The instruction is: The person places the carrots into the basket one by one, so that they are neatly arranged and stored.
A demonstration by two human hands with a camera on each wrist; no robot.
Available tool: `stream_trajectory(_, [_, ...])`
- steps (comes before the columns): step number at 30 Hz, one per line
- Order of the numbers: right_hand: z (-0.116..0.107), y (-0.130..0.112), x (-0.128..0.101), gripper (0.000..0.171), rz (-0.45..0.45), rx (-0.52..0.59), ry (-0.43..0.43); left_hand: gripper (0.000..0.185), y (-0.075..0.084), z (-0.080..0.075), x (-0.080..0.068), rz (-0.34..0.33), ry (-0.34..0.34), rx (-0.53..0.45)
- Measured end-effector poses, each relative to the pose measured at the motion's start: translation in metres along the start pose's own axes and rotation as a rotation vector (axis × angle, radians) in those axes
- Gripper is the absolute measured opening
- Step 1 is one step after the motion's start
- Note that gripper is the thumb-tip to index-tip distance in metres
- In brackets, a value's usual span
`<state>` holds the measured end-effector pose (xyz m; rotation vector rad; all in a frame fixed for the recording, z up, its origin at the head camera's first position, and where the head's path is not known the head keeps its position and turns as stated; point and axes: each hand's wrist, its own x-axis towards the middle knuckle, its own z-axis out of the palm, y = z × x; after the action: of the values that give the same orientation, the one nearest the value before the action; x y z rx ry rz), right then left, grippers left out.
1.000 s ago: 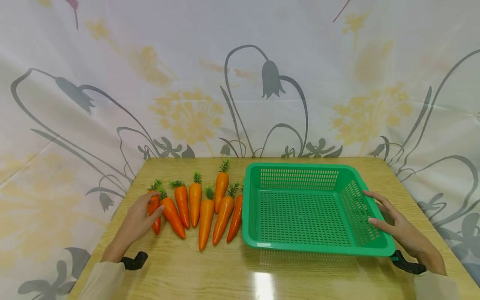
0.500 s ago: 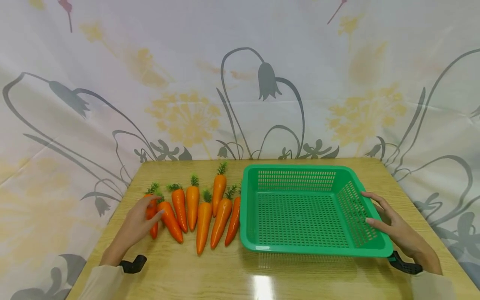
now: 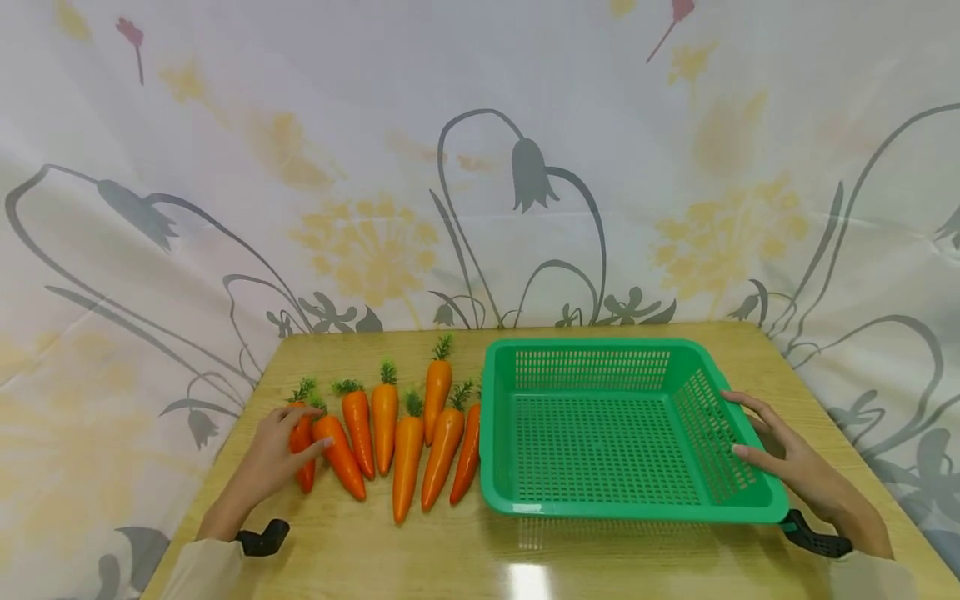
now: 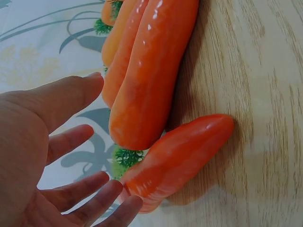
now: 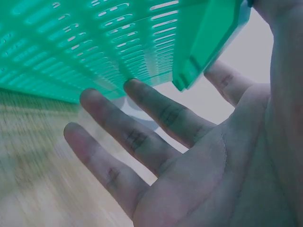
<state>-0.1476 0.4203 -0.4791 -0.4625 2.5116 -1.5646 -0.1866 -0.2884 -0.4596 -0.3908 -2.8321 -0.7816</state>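
Relaxed, our left hand point(image 3: 272, 457) rests its straight fingers on the outermost carrot point(image 3: 303, 437); our right hand point(image 3: 787, 454), fingers spread, lies against the green basket's point(image 3: 517, 433) right rim.

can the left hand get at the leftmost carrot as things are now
Probably yes. The left hand is already at the leftmost carrot, fingers open around it, with nothing over it; the next carrot lies close on one side, but the outer side is free.
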Motion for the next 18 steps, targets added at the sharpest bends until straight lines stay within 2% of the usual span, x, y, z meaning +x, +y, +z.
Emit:
stream_trajectory(4, [-0.004, -0.003, -0.002, 0.074, -0.039, -0.085, -0.007, 0.044, -0.001, -0.001, -0.002, 0.004, 0.003, -0.013])
stream_trajectory(7, [-0.005, -0.005, -0.003, 0.074, -0.064, -0.098, -0.004, 0.044, -0.001, -0.001, -0.003, 0.004, 0.004, -0.017])
stream_trajectory(18, [-0.008, -0.011, -0.001, 0.077, -0.014, -0.120, -0.032, 0.048, -0.008, -0.002, -0.006, -0.010, -0.008, -0.001])
